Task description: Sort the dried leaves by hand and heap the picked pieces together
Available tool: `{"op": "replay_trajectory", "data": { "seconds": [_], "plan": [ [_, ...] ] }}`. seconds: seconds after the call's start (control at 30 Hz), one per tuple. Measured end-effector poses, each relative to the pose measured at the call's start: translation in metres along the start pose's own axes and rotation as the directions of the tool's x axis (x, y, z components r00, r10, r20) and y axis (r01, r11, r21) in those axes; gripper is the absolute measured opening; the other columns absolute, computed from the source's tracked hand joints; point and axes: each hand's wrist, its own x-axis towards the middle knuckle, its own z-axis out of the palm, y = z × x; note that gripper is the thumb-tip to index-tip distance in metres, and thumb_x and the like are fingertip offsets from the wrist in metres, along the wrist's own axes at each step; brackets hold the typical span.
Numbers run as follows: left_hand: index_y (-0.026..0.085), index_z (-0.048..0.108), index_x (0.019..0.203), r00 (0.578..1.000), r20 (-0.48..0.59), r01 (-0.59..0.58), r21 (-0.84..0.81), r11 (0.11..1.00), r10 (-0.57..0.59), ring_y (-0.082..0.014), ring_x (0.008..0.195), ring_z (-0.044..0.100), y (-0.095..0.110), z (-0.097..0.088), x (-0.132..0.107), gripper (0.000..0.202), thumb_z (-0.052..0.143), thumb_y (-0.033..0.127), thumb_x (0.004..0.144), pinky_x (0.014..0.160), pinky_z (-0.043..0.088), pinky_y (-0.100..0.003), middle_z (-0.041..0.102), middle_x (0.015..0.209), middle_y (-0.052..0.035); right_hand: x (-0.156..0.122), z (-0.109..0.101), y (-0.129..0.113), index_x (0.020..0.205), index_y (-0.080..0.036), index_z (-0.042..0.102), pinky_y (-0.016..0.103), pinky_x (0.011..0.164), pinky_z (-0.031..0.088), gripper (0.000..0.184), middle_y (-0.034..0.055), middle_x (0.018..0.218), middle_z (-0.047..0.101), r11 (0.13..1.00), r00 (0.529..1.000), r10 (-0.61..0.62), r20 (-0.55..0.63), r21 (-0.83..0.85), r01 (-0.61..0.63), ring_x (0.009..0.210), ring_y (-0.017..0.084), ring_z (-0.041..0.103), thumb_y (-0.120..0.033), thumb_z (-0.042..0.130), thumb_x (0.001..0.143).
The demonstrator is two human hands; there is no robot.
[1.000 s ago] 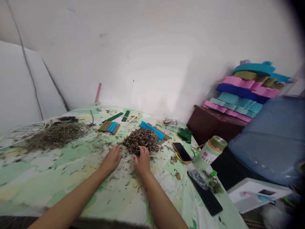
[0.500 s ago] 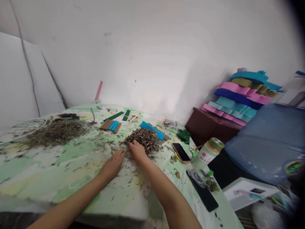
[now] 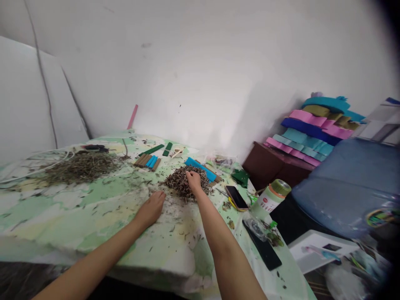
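A heap of dried, curled brown leaf bits [image 3: 178, 180] lies on the green-and-white cloth. My right hand [image 3: 194, 180] is over the top of this heap, its thumb and fingers drawn together. Whatever they pinch is too small to make out. To the left of the heap, my left hand [image 3: 153, 207] rests low on the cloth, palm down, with fingers loosely bent and nothing visible in them. Behind the heap lies a blue strip [image 3: 200, 168], partly over brown ones. A row of brown and blue rolls [image 3: 147, 161] sits farther left.
A pile of dry stems [image 3: 83, 166] spreads at the left beside white cable. On the right are a phone [image 3: 236, 197], a bottle with a green lid [image 3: 271, 199] and a black slab [image 3: 262, 246]. Folded coloured crepe paper [image 3: 315, 129] is stacked on a brown box [image 3: 275, 160].
My right hand has moved from the heap's near left edge up and right onto its top. My left hand stays at nearly the same place. The view has shifted slightly.
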Motion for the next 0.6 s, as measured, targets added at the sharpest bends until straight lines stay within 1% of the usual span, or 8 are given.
{"op": "replay_trajectory", "data": {
  "seconds": [0.07,0.13,0.23,0.33,0.4,0.47,0.53,0.6],
  "plan": [
    [0.006,0.057,0.104,0.999,-0.029,0.021,-0.068,0.997,-0.023,-0.0303,0.114,0.046,0.001,0.0,-0.001,0.031,0.039,0.004,0.079,0.1,0.034,-0.045,0.055,0.112,-0.0211,-0.001,0.0,0.005,0.058,-0.015,0.055,0.021,0.049,0.039,0.043,0.0007,0.055,0.055,0.995,0.999,0.034,-0.022,0.095,-0.032,0.052,0.013,0.052,-0.049,0.043,0.081],
    [0.009,0.058,0.101,0.997,-0.054,0.04,-0.16,0.986,-0.049,-0.0302,0.113,0.047,0.001,-0.002,-0.002,0.027,0.041,0.007,0.079,0.1,0.034,-0.046,0.057,0.11,-0.0196,-0.003,0.003,0.008,0.061,-0.014,0.057,0.022,0.048,0.04,0.039,0.0011,0.056,0.056,0.983,0.997,0.061,-0.041,0.174,-0.053,0.052,0.013,0.054,-0.047,0.047,0.079],
    [0.014,0.06,0.095,0.99,-0.09,0.071,-0.342,0.937,-0.108,-0.0283,0.111,0.049,0.003,-0.008,-0.002,0.023,0.047,0.01,0.077,0.101,0.035,-0.044,0.058,0.108,-0.0153,-0.005,0.012,0.009,0.088,-0.013,0.06,0.023,0.052,0.046,0.022,0.0045,0.074,0.064,0.958,0.993,0.099,-0.07,0.277,-0.076,0.058,0.014,0.06,-0.028,0.047,0.078],
    [0.018,0.062,0.09,0.967,-0.133,0.109,-0.557,0.823,-0.218,-0.0268,0.113,0.048,0.009,-0.013,0.004,0.021,0.054,0.013,0.072,0.105,0.031,-0.042,0.059,0.11,-0.0111,-0.005,0.019,0.006,0.118,-0.016,0.047,0.026,0.062,0.052,0.045,0.0107,0.104,0.063,0.937,0.988,0.126,-0.089,0.337,-0.089,0.073,0.014,0.066,-0.01,0.041,0.074],
    [0.019,0.063,0.09,0.928,-0.157,0.136,-0.701,0.7,-0.338,-0.0268,0.117,0.046,0.018,-0.013,0.013,0.019,0.059,0.017,0.071,0.108,0.027,-0.042,0.059,0.112,-0.0094,-0.008,0.023,0.003,0.125,-0.014,0.039,0.03,0.075,0.052,0.055,0.0147,0.119,0.057,0.934,0.989,0.119,-0.093,0.348,-0.08,0.088,0.014,0.065,-0.004,0.036,0.072],
    [0.019,0.063,0.096,0.864,-0.151,0.151,-0.831,0.535,-0.48,-0.0267,0.119,0.045,0.031,-0.009,0.026,0.022,0.058,0.026,0.076,0.109,0.026,-0.042,0.059,0.116,-0.0094,-0.014,0.026,-0.003,0.129,-0.011,0.035,0.033,0.089,0.048,0.059,0.0169,0.128,0.051,0.937,0.992,0.084,-0.09,0.345,-0.048,0.104,0.015,0.061,-0.002,0.032,0.071],
    [0.018,0.058,0.109,0.801,-0.096,0.136,-0.932,0.337,-0.591,-0.0245,0.119,0.046,0.043,-0.003,0.041,0.032,0.047,0.036,0.085,0.106,0.031,-0.041,0.058,0.119,-0.01,-0.028,0.03,-0.011,0.132,-0.01,0.031,0.034,0.099,0.041,0.06,0.0165,0.133,0.047,0.941,0.997,0.022,-0.079,0.338,0.006,0.117,0.014,0.052,-0.002,0.029,0.073],
    [0.017,0.053,0.118,0.768,-0.005,0.111,-0.984,0.14,-0.641,-0.0224,0.116,0.051,0.052,0.003,0.053,0.041,0.031,0.041,0.093,0.101,0.038,-0.039,0.058,0.12,-0.011,-0.049,0.035,-0.018,0.135,-0.011,0.03,0.036,0.105,0.034,0.059,0.0143,0.137,0.044,0.942,0.997,-0.054,-0.052,0.329,0.068,0.126,0.014,0.044,-0.004,0.029,0.077]
  ]
}}
